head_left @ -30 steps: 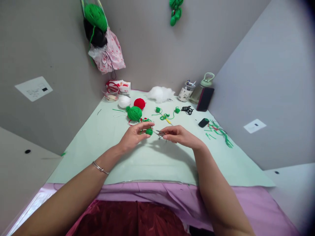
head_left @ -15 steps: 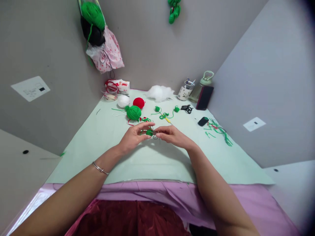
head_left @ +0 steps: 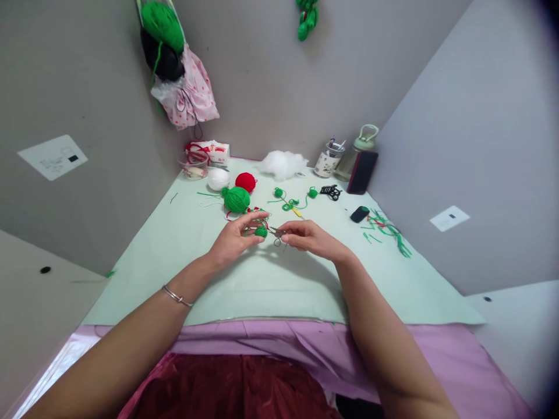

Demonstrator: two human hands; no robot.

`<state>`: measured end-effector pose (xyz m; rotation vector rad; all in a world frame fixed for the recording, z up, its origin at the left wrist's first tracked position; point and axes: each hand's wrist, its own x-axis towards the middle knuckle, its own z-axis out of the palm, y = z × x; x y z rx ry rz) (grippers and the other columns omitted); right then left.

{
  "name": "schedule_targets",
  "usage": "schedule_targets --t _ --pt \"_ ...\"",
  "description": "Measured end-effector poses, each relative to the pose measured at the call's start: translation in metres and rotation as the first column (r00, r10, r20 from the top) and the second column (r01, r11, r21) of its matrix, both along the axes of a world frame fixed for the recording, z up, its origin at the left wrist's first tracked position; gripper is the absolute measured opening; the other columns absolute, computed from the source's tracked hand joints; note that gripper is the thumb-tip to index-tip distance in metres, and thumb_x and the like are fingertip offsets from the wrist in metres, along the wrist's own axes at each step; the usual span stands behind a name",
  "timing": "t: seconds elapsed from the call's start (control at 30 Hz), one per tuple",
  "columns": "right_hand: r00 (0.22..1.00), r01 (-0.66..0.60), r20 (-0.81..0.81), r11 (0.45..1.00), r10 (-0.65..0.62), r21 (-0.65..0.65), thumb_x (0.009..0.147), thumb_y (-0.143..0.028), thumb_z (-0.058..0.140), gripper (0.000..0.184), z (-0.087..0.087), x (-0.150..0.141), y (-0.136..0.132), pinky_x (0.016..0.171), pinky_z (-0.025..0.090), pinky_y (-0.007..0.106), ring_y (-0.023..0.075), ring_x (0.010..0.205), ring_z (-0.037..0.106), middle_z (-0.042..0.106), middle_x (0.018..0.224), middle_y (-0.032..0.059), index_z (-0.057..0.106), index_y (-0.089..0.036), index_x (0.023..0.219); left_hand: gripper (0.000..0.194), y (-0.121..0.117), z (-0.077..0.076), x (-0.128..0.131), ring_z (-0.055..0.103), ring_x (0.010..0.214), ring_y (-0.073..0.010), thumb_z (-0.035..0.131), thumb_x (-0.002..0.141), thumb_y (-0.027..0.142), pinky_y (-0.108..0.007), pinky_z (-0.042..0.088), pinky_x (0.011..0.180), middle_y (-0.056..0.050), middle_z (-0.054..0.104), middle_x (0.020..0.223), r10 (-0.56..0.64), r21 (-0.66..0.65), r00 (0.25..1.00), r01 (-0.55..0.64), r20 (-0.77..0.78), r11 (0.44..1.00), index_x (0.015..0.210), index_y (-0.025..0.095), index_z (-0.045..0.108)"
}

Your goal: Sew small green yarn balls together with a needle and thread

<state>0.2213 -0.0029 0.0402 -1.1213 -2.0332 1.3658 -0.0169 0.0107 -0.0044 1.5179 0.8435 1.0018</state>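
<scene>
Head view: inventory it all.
ball: 1, green, left hand
scissors: 1, grey, right hand
yarn balls: 3, green, red, white, left
stuffing: 1, white, back
yarn pieces: several, green, centre
tool: 1, yellow, centre
openwork piece: 1, black, right
pen holder: 1, white, back
bottle: 1, green, back
phone: 1, dark, right
oval item: 1, black, right
scraps: many, green, red, right
tub: 1, clear, left
box: 1, red, white, left
bag: 1, pink, hanging
hanging yarn: 2, green, walls
plates: 2, white, side walls
table: 1, mint, below
hands: 2, bare, centre

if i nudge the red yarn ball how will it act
The red yarn ball looks round on the flat tabletop, so it would probably roll. Being wound yarn, it should be light and give a little under a grip.
</scene>
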Motion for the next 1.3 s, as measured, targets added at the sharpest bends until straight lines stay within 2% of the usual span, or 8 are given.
schedule_targets --t 0.4,0.53,0.63,0.73,0.87,1.03,1.13,1.3 --pt "0.997 0.014 0.078 0.998 -0.009 -0.054 0.093 -0.049 0.059 0.036 -0.007 0.002 0.003 0.052 0.035 0.023 0.0095 0.055 0.042 0.051 0.067 -0.0038 0.067 -0.016 0.104 0.034 0.002 0.008 -0.01 0.059 0.125 -0.0285 0.069 0.085 0.046 -0.041 0.043 0.108 -0.007 0.072 0.127 0.174 0.057 0.973 -0.167 -0.15 0.984 0.11 0.024 0.074" --pt "0.945 0.088 0.296 0.98 -0.139 0.181 0.096 -0.039 0.055 0.029 -0.005 0.011 0.005 0.065 0.041 0.027 0.0139 0.068 0.052 0.062 0.077 0.0023 0.072 -0.016 0.094 0.033 0.004 0.011 -0.012 0.064 0.114 -0.0275 0.07 0.084 0.046 -0.039 0.05 0.097 -0.008 0.074 0.117 0.197 0.034 0.974 -0.195 -0.108 0.98 0.104 0.021 0.073" --pt "0.87 0.16 0.337 0.853 -0.359 0.497 0.095 -0.028 0.057 0.02 -0.013 0.01 0.009 0.081 0.044 0.032 0.0215 0.092 0.06 0.069 0.099 0.0088 0.075 -0.018 0.091 0.032 0.008 0.015 -0.018 0.065 0.112 -0.0255 0.069 0.084 0.046 -0.038 0.048 0.101 -0.008 0.074 0.114 0.238 0.019 0.971 -0.237 -0.028 0.971 0.104 0.021 0.072" --pt "0.904 0.057 0.325 0.83 -0.279 0.555 0.095 -0.022 0.059 0.017 -0.022 -0.004 0.007 0.082 0.044 0.03 0.0191 0.091 0.062 0.069 0.099 0.0075 0.075 -0.019 0.093 0.034 0.014 0.018 -0.026 0.067 0.11 -0.0259 0.07 0.083 0.047 -0.039 0.048 0.103 -0.008 0.075 0.111 0.253 0.007 0.967 -0.253 -0.026 0.968 0.103 0.02 0.072" --pt "0.898 -0.236 0.438 0.882 0.038 0.408 0.093 -0.02 0.063 0.012 -0.022 -0.028 -0.009 0.072 0.04 0.025 0.0127 0.077 0.059 0.067 0.098 0.0038 0.074 -0.02 0.098 0.038 0.022 0.018 -0.037 0.068 0.103 -0.0274 0.07 0.08 0.052 -0.041 0.05 0.097 -0.009 0.075 0.107 0.18 0.043 0.962 -0.174 -0.207 0.984 0.1 0.019 0.073" --pt "0.762 -0.386 0.645 0.841 0.059 0.38 0.094 -0.014 0.058 0.012 -0.01 -0.042 -0.025 0.063 0.029 0.026 0.0131 0.075 0.055 0.063 0.093 0.0046 0.07 -0.016 0.09 0.052 0.027 0.012 -0.052 0.064 0.104 -0.027 0.078 0.069 0.05 -0.036 0.05 0.088 -0.008 0.072 0.114 -0.001 0.094 0.868 0.055 -0.496 0.994 0.113 0.024 0.072" --pt "0.704 -0.438 0.709 0.809 0.038 0.392 0.095 -0.01 0.05 0.021 -0.01 -0.047 -0.027 0.059 0.024 0.028 0.0125 0.068 0.051 0.063 0.089 0.0053 0.068 -0.015 0.085 0.032 0.029 0.007 -0.058 0.063 0.088 -0.0233 0.077 0.07 0.046 -0.031 0.047 0.076 -0.004 0.072 0.093 -0.131 0.093 0.781 0.235 -0.611 0.968 0.094 0.025 0.075" --pt "0.705 -0.425 0.709 0.794 -0.011 0.435 0.088 -0.01 0.051 0.017 -0.013 -0.052 -0.031 0.058 0.022 0.03 0.0131 0.063 0.048 0.065 0.085 0.0061 0.065 -0.015 0.081 0.024 0.036 0.006 -0.07 0.057 0.102 -0.0308 0.074 0.072 0.047 -0.04 0.043 0.089 -0.007 0.072 0.099 0.285 0.319 0.76 -0.108 -0.584 0.942 0.085 0.027 0.077"
